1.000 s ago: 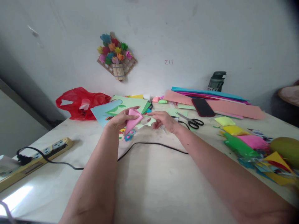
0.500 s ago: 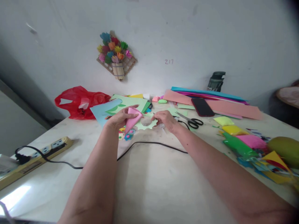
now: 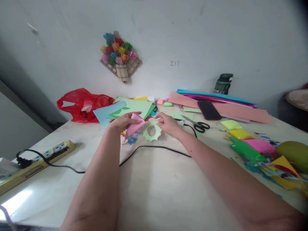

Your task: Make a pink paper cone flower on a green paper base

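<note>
My left hand (image 3: pixel 124 122) is closed on a folded piece of pink paper (image 3: pixel 133 127), pinched between thumb and fingers, its narrow end pointing down toward me. My right hand (image 3: pixel 166 123) has its fingertips pinched at the upper right edge of a pale green paper ring (image 3: pixel 156 134). The ring has a pointed, scalloped outer edge and a round hole, and its face is turned toward me. Below the pink paper lie small blue flower shapes with pink centres (image 3: pixel 133 139). Black-handled scissors (image 3: pixel 201 126) rest right of my right hand.
A red plastic bag (image 3: pixel 84 106) and green sheets (image 3: pixel 134 107) lie at the back left. A phone (image 3: pixel 209 110) sits on coloured paper (image 3: pixel 243 110). Bright clay packs (image 3: pixel 247 150) are at right. A power strip (image 3: pixel 48 158) stands left; a black cable (image 3: pixel 156 147) crosses the table.
The green ring has turned to face me more fully and sits slightly lower. My left hand has drawn the pink paper a little left and down, apart from the ring.
</note>
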`<act>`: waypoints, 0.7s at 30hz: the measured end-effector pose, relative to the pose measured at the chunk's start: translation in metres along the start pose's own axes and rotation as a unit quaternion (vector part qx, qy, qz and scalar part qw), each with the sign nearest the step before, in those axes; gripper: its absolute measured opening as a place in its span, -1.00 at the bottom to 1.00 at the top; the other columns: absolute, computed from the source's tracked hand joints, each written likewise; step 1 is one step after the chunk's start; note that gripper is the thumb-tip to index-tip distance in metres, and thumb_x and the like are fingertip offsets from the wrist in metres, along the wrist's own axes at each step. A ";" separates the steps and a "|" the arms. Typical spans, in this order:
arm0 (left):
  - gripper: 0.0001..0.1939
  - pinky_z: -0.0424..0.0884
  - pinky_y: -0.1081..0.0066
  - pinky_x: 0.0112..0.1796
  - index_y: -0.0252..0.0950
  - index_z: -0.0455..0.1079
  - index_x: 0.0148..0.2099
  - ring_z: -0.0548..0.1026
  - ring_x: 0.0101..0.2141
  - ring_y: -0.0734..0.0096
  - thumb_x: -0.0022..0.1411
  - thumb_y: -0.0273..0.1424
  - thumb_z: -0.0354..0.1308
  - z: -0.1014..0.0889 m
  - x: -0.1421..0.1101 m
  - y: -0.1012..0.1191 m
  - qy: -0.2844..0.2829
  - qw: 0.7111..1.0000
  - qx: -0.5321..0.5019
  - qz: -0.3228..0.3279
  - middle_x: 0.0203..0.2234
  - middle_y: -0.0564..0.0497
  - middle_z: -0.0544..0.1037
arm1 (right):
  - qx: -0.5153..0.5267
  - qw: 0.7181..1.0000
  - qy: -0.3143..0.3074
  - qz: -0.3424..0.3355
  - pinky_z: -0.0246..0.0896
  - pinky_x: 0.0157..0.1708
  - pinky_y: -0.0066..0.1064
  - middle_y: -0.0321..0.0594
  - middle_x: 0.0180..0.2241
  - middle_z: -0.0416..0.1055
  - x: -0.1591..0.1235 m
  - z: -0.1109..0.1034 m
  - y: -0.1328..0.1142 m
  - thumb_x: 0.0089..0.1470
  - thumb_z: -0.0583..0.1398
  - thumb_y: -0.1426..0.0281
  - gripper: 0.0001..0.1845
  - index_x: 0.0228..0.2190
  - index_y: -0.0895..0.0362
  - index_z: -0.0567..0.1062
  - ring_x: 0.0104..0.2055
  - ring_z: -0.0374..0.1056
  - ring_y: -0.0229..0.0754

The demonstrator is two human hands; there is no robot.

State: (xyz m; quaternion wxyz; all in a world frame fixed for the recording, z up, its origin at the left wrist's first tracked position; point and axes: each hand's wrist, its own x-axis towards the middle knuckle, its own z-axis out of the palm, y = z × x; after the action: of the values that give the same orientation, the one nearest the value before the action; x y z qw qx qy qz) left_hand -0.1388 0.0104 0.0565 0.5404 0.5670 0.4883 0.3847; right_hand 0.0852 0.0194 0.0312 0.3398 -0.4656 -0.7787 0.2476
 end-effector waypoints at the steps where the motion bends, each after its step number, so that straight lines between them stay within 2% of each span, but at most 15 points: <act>1: -0.34 0.39 0.46 -0.38 -0.25 0.23 0.06 0.43 -0.36 0.43 -0.15 -0.46 0.30 -0.002 -0.001 0.000 0.012 1.000 0.003 0.003 -0.28 -0.04 0.43 | -0.072 0.997 0.006 -0.020 0.08 -0.37 -0.38 -0.32 -0.55 0.36 0.000 0.002 0.000 -0.09 0.08 0.50 -0.71 -0.25 0.05 0.39 -0.44 0.24 -0.24; 3: -0.34 0.39 0.47 -0.36 -0.25 0.25 0.05 0.43 -0.36 0.44 -0.17 -0.45 0.30 -0.005 -0.003 0.002 0.029 0.999 0.005 0.019 -0.28 -0.02 0.42 | -0.176 0.982 0.014 -0.061 0.01 -0.27 -0.32 -0.24 -0.46 0.41 0.001 0.006 0.001 -0.08 0.07 0.50 -0.67 -0.21 0.05 0.41 -0.33 0.26 -0.17; 5: -0.32 0.38 0.47 -0.33 -0.25 0.25 0.06 0.42 -0.36 0.46 -0.18 -0.45 0.31 -0.006 -0.005 0.005 0.029 0.999 -0.001 0.032 -0.29 0.00 0.42 | -0.235 0.967 0.017 -0.095 -0.05 -0.21 -0.29 -0.16 -0.42 0.43 0.001 0.010 0.001 -0.07 0.07 0.50 -0.65 -0.19 0.06 0.42 -0.25 0.24 -0.11; 8: -0.27 0.37 0.47 -0.32 -0.25 0.21 0.10 0.40 -0.36 0.48 -0.18 -0.46 0.31 -0.004 -0.006 0.010 0.015 0.999 -0.002 0.040 -0.34 0.02 0.40 | -0.289 0.950 0.009 -0.117 -0.11 -0.17 -0.24 -0.11 -0.39 0.45 0.001 0.012 0.001 -0.10 0.11 0.46 -0.68 -0.23 0.10 0.45 -0.20 0.22 -0.04; 11: -0.24 0.35 0.50 -0.35 -0.18 0.17 0.14 0.37 -0.38 0.50 -0.16 -0.47 0.30 0.002 -0.007 0.014 -0.001 0.998 0.025 0.053 -0.40 0.06 0.36 | -0.297 0.949 0.014 -0.108 -0.15 -0.11 -0.18 -0.08 -0.29 0.46 0.003 0.006 0.001 -0.13 0.17 0.34 -0.71 -0.29 0.13 0.49 -0.15 0.20 0.00; 14: -0.22 0.33 0.51 -0.37 -0.11 0.14 0.15 0.35 -0.39 0.50 -0.15 -0.47 0.29 0.012 -0.006 0.016 -0.025 0.995 0.062 0.073 -0.41 0.07 0.34 | -0.235 0.967 0.056 -0.077 -0.11 -0.12 -0.19 -0.12 -0.32 0.47 0.008 -0.005 -0.001 -0.07 0.12 0.31 -0.76 -0.37 0.12 0.51 -0.19 0.24 -0.04; 17: -0.22 0.31 0.51 -0.37 -0.07 0.12 0.16 0.33 -0.39 0.49 -0.13 -0.45 0.28 0.024 -0.005 0.020 -0.057 0.990 0.103 0.083 -0.40 0.06 0.36 | -0.076 0.994 0.071 -0.017 0.04 -0.26 -0.29 -0.18 -0.46 0.46 0.012 -0.016 -0.003 -0.06 0.10 0.30 -0.77 -0.49 0.14 0.51 -0.34 0.29 -0.15; 19: -0.23 0.29 0.51 -0.39 -0.05 0.11 0.16 0.32 -0.40 0.49 -0.12 -0.44 0.27 0.032 -0.004 0.023 -0.076 0.984 0.133 0.088 -0.40 0.07 0.37 | 0.053 0.997 0.056 0.026 0.07 -0.39 -0.37 -0.20 -0.52 0.43 0.012 -0.023 -0.006 -0.08 0.12 0.27 -0.76 -0.52 0.17 0.51 -0.44 0.27 -0.21; 21: -0.24 0.27 0.50 -0.39 -0.06 0.12 0.16 0.32 -0.41 0.48 -0.11 -0.42 0.26 0.038 -0.003 0.026 -0.089 0.978 0.159 0.098 -0.40 0.07 0.38 | 0.154 0.986 0.035 0.050 0.07 -0.45 -0.42 -0.22 -0.55 0.40 0.010 -0.027 -0.009 -0.10 0.14 0.25 -0.74 -0.52 0.19 0.50 -0.48 0.24 -0.26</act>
State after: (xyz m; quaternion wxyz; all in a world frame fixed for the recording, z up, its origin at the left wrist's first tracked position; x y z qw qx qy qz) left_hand -0.0993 0.0001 0.0777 0.4441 0.7230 0.4352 0.3012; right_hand 0.0974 0.0266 0.0580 0.4219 -0.4545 -0.6944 0.3650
